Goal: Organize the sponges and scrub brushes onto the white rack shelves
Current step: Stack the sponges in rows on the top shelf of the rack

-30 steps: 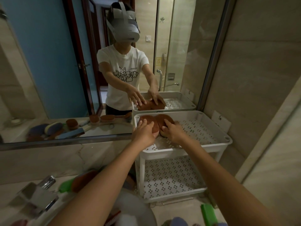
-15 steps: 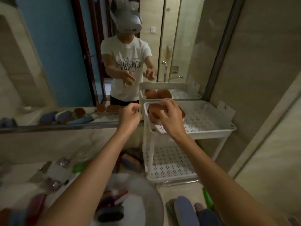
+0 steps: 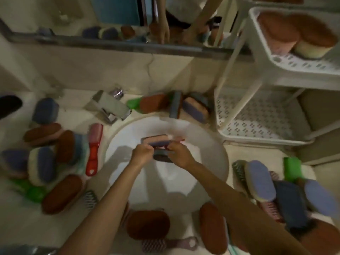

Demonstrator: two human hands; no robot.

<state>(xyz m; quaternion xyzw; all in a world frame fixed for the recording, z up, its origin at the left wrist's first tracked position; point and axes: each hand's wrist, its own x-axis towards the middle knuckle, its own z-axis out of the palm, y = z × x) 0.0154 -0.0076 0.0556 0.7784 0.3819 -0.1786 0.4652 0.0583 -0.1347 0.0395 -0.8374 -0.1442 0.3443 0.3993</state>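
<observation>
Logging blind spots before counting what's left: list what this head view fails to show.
1. Head view: sponge bundle over the sink, piece count unclear; blur, and the left hand and right hand cover its ends.
2. White rack top shelf: cut off by the right edge.
3. Bottom-right pile: blurred.

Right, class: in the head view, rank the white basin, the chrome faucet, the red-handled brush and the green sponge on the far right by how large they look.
1. White basin, clearly largest.
2. Chrome faucet and red-handled brush: too alike to rank.
3. Green sponge, smallest.
</observation>
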